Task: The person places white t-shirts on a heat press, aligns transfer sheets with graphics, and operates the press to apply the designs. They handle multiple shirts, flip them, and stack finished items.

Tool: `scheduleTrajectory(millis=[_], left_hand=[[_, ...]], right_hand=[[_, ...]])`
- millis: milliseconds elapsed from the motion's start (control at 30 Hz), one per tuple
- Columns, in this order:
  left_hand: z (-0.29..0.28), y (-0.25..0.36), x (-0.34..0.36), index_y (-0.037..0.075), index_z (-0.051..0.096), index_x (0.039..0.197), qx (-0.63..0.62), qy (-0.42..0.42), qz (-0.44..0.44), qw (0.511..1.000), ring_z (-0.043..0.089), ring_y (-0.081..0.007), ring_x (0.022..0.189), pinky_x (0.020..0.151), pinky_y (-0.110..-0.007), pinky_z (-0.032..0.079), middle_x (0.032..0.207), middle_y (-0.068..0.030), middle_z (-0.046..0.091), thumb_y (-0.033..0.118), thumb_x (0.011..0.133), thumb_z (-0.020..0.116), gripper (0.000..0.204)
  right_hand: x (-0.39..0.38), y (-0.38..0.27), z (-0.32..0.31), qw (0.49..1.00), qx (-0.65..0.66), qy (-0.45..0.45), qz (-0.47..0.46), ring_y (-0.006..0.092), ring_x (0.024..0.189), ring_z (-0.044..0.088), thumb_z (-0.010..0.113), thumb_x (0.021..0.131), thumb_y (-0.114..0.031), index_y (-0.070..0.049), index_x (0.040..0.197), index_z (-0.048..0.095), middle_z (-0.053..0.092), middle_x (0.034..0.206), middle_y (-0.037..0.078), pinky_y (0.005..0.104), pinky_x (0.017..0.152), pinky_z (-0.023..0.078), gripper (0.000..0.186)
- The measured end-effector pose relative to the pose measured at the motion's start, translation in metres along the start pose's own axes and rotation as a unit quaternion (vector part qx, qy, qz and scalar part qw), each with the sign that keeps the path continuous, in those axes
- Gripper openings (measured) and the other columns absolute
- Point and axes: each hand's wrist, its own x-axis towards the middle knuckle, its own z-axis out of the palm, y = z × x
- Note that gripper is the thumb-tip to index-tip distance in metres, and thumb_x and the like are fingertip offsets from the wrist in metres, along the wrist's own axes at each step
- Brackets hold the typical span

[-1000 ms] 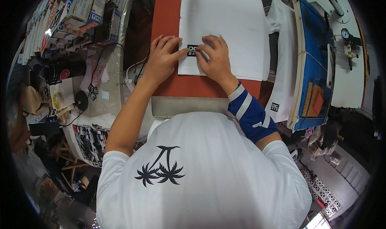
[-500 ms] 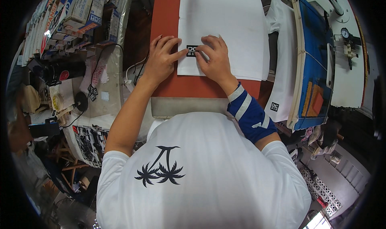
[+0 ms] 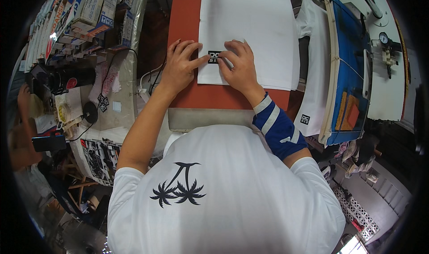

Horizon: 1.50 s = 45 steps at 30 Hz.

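Cardboard boxes (image 3: 91, 9) crowd the upper left, well apart from a dark phone (image 3: 49, 143).

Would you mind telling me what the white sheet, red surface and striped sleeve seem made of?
White sheet: probably matte fabric, possibly paper; its edge looks thin and layered. Red surface: matte, grainless; perhaps rubber or painted board. Striped sleeve: likely matte fabric, given its creases.

White sheet (image 3: 259, 26) cropped at top, co-worker's arm (image 3: 22, 147) blurred

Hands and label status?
Left hand at left edge of black label. Right hand partly covers its right edge. Label on white cloth, red board beneath.
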Motion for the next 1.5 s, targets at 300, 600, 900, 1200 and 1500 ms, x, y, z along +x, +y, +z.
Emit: scheduleTrajectory(millis=[300, 600, 900, 1200, 1500], left_hand=[[0.0, 0.0, 0.0, 0.024, 0.079, 0.109, -0.007, 0.001, -0.008, 1.0, 0.054, -0.0263, 0.13, 0.116, -0.048, 0.033, 0.13, -0.0036, 0.064, -0.005, 0.074, 0.071, 0.046], [0.001, -0.001, 0.0, 0.023, 0.078, 0.109, 0.001, 0.008, 0.005, 1.0, 0.054, -0.0265, 0.129, 0.114, -0.05, 0.033, 0.128, -0.0035, 0.063, -0.003, 0.075, 0.07, 0.043], [0.001, 0.001, 0.004, 0.021, 0.078, 0.104, -0.001, 0.024, 0.009, 1.0, 0.055, -0.0269, 0.126, 0.113, -0.051, 0.034, 0.122, -0.0037, 0.064, -0.002, 0.074, 0.071, 0.038], [-0.015, 0.004, -0.002, 0.012, 0.074, 0.086, -0.041, 0.086, -0.026, 0.995, 0.06, -0.0285, 0.112, 0.101, -0.049, 0.04, 0.109, -0.0058, 0.066, 0.0, 0.07, 0.069, 0.02], [-0.105, -0.039, 0.021, 0.005, 0.072, 0.092, 0.005, 0.245, -0.092, 0.965, 0.065, -0.0371, 0.102, 0.091, -0.045, 0.051, 0.103, -0.0165, 0.069, 0.001, 0.077, 0.059, 0.02]], right_hand=[[0.001, -0.001, 0.001, 1.0, -0.003, 0.006, -0.002, 0.0348, 0.121, 0.056, 0.074, 0.081, -0.015, -0.009, 0.092, 0.071, 0.064, 0.119, 0.014, 0.0571, 0.115, 0.034, 0.013], [0.001, -0.001, 0.001, 1.0, -0.008, 0.007, -0.011, 0.0358, 0.121, 0.055, 0.074, 0.081, -0.014, -0.009, 0.092, 0.071, 0.063, 0.119, 0.014, 0.0572, 0.113, 0.034, 0.013], [0.004, -0.004, 0.003, 1.0, -0.013, 0.002, 0.001, 0.0358, 0.12, 0.053, 0.071, 0.081, -0.015, -0.008, 0.089, 0.072, 0.062, 0.119, 0.015, 0.0576, 0.113, 0.033, 0.011], [0.019, -0.013, 0.009, 0.997, -0.044, -0.002, 0.059, 0.037, 0.117, 0.054, 0.069, 0.078, -0.017, -0.007, 0.087, 0.071, 0.063, 0.121, 0.016, 0.0491, 0.105, 0.037, 0.013], [-0.015, 0.01, -0.125, 0.99, 0.022, 0.103, 0.09, 0.0354, 0.112, 0.063, 0.067, 0.085, -0.002, 0.002, 0.095, 0.067, 0.065, 0.117, 0.019, 0.041, 0.099, 0.048, 0.011]])
